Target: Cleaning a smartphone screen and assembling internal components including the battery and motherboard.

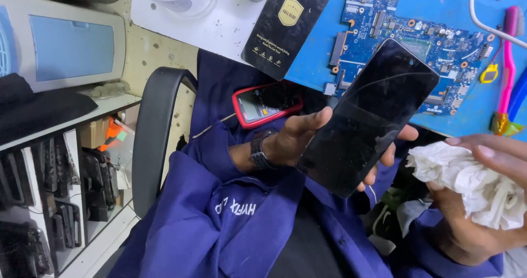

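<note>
My left hand (pixel 299 138) grips a black smartphone (pixel 369 116) by its edges, screen up and tilted, above my lap. The dark glass shows smudges and faint curved marks. My right hand (pixel 472 212) is closed around a crumpled white tissue (pixel 472 182) just right of the phone's lower end, not touching the screen. A dark watch (pixel 258 150) sits on my left wrist, and I wear a blue work jacket (pixel 219 212).
A blue circuit board (pixel 406 31) lies on a blue mat (pixel 444 1) behind the phone. A red multimeter (pixel 266 103), a black flat package (pixel 285 23), a pink toothbrush (pixel 508 64) and a white cable (pixel 483 23) are nearby. A black chair armrest (pixel 153 135) and shelves of phones (pixel 60 184) stand left.
</note>
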